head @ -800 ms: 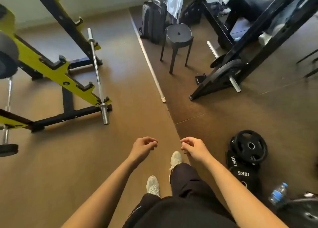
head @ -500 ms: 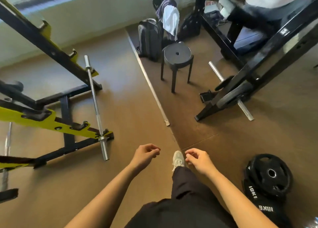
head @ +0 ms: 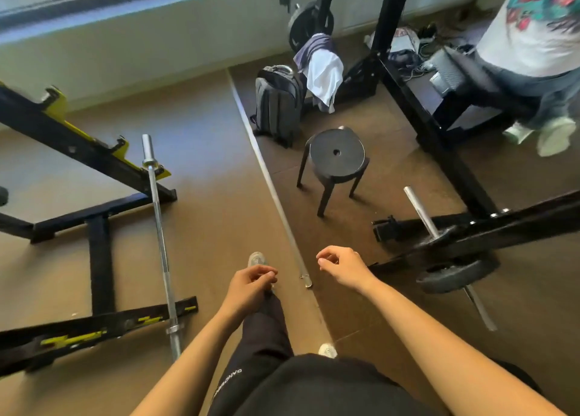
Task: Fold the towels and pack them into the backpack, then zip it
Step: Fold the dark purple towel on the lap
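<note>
Two bare hands lead the view, and both are empty: the left hand (head: pixel 251 285) and the right hand (head: pixel 342 266) hang ahead of the body with fingers loosely curled, gripping nothing. Judging from the layout, no step of the task has begun. The towels (head: pixel 323 70), one white and one purplish, hang unfolded over gym equipment at about one o'clock, far across the room. The grey backpack (head: pixel 277 107) stands upright on the floor just beside them, at twelve o'clock; whether its zip is open cannot be told. Folding, packing and zipping are all left to do, and the person must first cross the room. A round black stool (head: pixel 335 158) stands between the hands and the backpack. The floor (head: pixel 204 195) is brown matting, divided by a pale strip running toward twelve o'clock. A barbell (head: pixel 160 227) rests on a black-and-yellow rack (head: pixel 78 151) at ten o'clock, a weight plate (head: pixel 458 272) on a bar sits at three o'clock, and a second person (head: pixel 539 38) is partly in view at two o'clock.
</note>
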`<state>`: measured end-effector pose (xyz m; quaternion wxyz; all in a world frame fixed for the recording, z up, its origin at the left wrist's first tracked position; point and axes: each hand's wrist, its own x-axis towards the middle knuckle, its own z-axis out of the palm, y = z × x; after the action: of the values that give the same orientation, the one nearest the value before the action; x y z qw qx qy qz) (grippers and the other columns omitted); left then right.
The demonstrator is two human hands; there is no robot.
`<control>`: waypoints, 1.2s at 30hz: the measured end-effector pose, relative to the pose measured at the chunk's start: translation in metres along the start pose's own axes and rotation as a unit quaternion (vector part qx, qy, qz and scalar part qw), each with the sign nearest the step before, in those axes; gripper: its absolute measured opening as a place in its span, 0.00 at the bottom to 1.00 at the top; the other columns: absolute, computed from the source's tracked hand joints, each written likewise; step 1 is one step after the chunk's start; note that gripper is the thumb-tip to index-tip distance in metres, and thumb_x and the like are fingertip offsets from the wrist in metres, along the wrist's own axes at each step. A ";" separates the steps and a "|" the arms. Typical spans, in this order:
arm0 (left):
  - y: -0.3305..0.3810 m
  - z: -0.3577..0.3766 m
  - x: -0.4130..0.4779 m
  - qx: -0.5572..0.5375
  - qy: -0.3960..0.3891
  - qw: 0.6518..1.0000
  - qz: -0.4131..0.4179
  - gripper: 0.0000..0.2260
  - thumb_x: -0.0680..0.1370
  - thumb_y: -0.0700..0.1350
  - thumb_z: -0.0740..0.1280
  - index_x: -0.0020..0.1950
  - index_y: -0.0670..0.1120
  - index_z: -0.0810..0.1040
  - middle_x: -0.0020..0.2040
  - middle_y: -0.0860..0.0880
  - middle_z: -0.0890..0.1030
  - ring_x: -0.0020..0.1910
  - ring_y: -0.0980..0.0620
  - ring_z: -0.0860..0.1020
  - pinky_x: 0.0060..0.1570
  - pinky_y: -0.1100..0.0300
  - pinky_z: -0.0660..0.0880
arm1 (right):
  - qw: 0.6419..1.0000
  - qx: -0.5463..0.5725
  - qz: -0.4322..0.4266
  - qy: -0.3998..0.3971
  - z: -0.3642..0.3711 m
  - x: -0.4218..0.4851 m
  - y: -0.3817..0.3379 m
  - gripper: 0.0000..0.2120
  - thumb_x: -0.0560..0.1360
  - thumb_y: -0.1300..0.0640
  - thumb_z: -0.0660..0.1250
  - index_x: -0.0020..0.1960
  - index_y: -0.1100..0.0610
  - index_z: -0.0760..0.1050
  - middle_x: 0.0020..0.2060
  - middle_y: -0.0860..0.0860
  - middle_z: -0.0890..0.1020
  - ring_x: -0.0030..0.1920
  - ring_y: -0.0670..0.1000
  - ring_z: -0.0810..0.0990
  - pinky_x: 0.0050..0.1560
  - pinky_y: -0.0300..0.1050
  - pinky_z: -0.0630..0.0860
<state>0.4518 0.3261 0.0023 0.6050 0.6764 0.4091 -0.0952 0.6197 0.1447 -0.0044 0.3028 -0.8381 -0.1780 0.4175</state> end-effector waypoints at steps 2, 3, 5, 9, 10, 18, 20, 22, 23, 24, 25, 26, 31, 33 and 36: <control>0.017 -0.026 0.045 0.005 -0.011 1.000 0.008 0.06 0.81 0.39 0.68 0.53 0.42 0.85 0.48 0.42 0.86 0.44 0.50 0.82 0.36 0.71 0.75 | 1.000 0.007 0.013 0.003 -0.003 0.039 -0.027 0.09 0.80 0.53 0.66 0.58 0.52 0.81 0.48 0.49 0.84 0.51 0.49 0.83 0.57 0.51 0.81; 0.026 -0.042 0.069 0.012 -0.018 1.000 0.013 0.06 0.81 0.39 0.68 0.53 0.41 0.85 0.48 0.41 0.86 0.44 0.50 0.82 0.37 0.71 0.75 | 1.000 0.014 0.023 0.009 -0.004 0.058 -0.041 0.09 0.80 0.54 0.66 0.58 0.52 0.81 0.47 0.49 0.84 0.50 0.49 0.83 0.56 0.51 0.81; 0.049 -0.074 0.111 0.017 -0.021 1.000 0.009 0.06 0.81 0.38 0.68 0.53 0.40 0.84 0.48 0.40 0.86 0.43 0.51 0.81 0.37 0.71 0.74 | 0.998 0.035 0.047 0.024 -0.008 0.089 -0.068 0.07 0.81 0.55 0.66 0.56 0.52 0.81 0.46 0.50 0.85 0.49 0.50 0.84 0.55 0.50 0.82; 0.104 -0.135 0.196 0.051 -0.028 0.998 0.023 0.06 0.81 0.42 0.67 0.51 0.45 0.85 0.46 0.45 0.87 0.46 0.48 0.83 0.44 0.63 0.78 | 0.995 0.065 0.057 0.040 -0.025 0.151 -0.122 0.06 0.80 0.57 0.67 0.55 0.52 0.81 0.44 0.50 0.85 0.47 0.51 0.85 0.49 0.43 0.83; 0.120 -0.147 0.214 0.062 -0.028 0.997 0.026 0.06 0.81 0.43 0.67 0.51 0.45 0.85 0.46 0.46 0.87 0.47 0.47 0.83 0.48 0.58 0.79 | 0.995 0.066 0.057 0.043 -0.032 0.165 -0.134 0.06 0.80 0.57 0.67 0.56 0.52 0.81 0.45 0.50 0.85 0.47 0.50 0.84 0.47 0.39 0.81; 0.216 -0.191 0.354 0.111 -0.055 0.992 0.024 0.06 0.82 0.45 0.67 0.49 0.50 0.84 0.45 0.49 0.86 0.45 0.52 0.83 0.45 0.61 0.78 | 0.986 0.122 0.086 0.080 -0.090 0.308 -0.186 0.06 0.81 0.58 0.65 0.54 0.53 0.81 0.44 0.51 0.85 0.48 0.50 0.85 0.51 0.45 0.83; 0.236 -0.195 0.388 0.120 -0.057 0.991 0.008 0.07 0.82 0.45 0.66 0.50 0.49 0.84 0.45 0.49 0.86 0.46 0.51 0.83 0.46 0.62 0.79 | 0.985 0.129 0.083 0.080 -0.106 0.350 -0.197 0.06 0.81 0.58 0.66 0.53 0.53 0.81 0.44 0.51 0.85 0.48 0.51 0.85 0.53 0.49 0.83; 0.258 -0.198 0.424 0.129 -0.069 0.989 -0.006 0.07 0.82 0.44 0.67 0.49 0.48 0.84 0.45 0.47 0.86 0.46 0.49 0.83 0.47 0.59 0.79 | 0.984 0.134 0.083 0.079 -0.124 0.391 -0.206 0.05 0.81 0.58 0.66 0.53 0.51 0.81 0.43 0.49 0.85 0.47 0.50 0.85 0.53 0.51 0.83; 0.270 -0.200 0.443 0.133 -0.078 0.988 -0.009 0.07 0.82 0.44 0.67 0.48 0.49 0.84 0.45 0.47 0.87 0.46 0.49 0.83 0.49 0.56 0.79 | 0.984 0.137 0.085 0.079 -0.133 0.410 -0.211 0.05 0.80 0.57 0.67 0.53 0.51 0.81 0.43 0.49 0.85 0.47 0.50 0.85 0.54 0.52 0.83; 0.283 -0.202 0.462 0.137 -0.087 0.987 -0.010 0.06 0.81 0.43 0.67 0.48 0.49 0.84 0.45 0.47 0.87 0.46 0.48 0.84 0.50 0.53 0.80 | 0.984 0.137 0.086 0.080 -0.143 0.426 -0.218 0.05 0.80 0.57 0.67 0.53 0.52 0.81 0.43 0.49 0.85 0.46 0.50 0.85 0.54 0.52 0.83; 0.297 -0.204 0.481 0.139 -0.095 0.986 -0.005 0.06 0.81 0.43 0.68 0.48 0.49 0.84 0.45 0.47 0.87 0.46 0.48 0.84 0.52 0.51 0.80 | 0.983 0.139 0.089 0.082 -0.154 0.442 -0.224 0.05 0.80 0.57 0.67 0.54 0.52 0.81 0.43 0.49 0.85 0.46 0.50 0.85 0.54 0.52 0.83; 0.312 -0.206 0.498 0.139 -0.100 0.985 -0.001 0.06 0.81 0.43 0.68 0.48 0.49 0.84 0.45 0.47 0.87 0.46 0.47 0.84 0.53 0.50 0.81 | 0.982 0.137 0.096 0.084 -0.165 0.456 -0.232 0.06 0.80 0.56 0.67 0.54 0.52 0.81 0.43 0.49 0.85 0.46 0.50 0.85 0.53 0.51 0.83; 0.379 -0.209 0.587 0.114 -0.107 0.987 0.016 0.06 0.80 0.44 0.69 0.47 0.49 0.86 0.41 0.49 0.87 0.44 0.49 0.84 0.49 0.54 0.80 | 0.978 0.136 0.132 0.092 -0.221 0.524 -0.262 0.05 0.81 0.54 0.66 0.53 0.50 0.81 0.42 0.49 0.85 0.44 0.49 0.84 0.52 0.48 0.81; 0.399 -0.205 0.632 0.111 -0.128 0.985 0.014 0.07 0.79 0.44 0.70 0.45 0.50 0.87 0.41 0.49 0.87 0.45 0.47 0.85 0.52 0.50 0.81 | 0.973 0.142 0.149 0.105 -0.245 0.558 -0.266 0.05 0.80 0.54 0.66 0.53 0.51 0.81 0.41 0.51 0.85 0.45 0.50 0.84 0.54 0.49 0.81; 0.429 -0.188 0.707 0.110 -0.163 0.980 0.036 0.05 0.78 0.45 0.70 0.45 0.50 0.86 0.41 0.48 0.87 0.45 0.47 0.85 0.55 0.47 0.81 | 0.964 0.129 0.168 0.160 -0.280 0.614 -0.266 0.08 0.79 0.55 0.66 0.56 0.52 0.81 0.46 0.50 0.85 0.51 0.53 0.83 0.55 0.47 0.78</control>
<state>1.1278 0.8335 -0.0740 0.5883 0.7285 0.2677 -0.2269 1.1949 0.5831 -0.0616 0.3584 -0.8654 0.0720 0.3426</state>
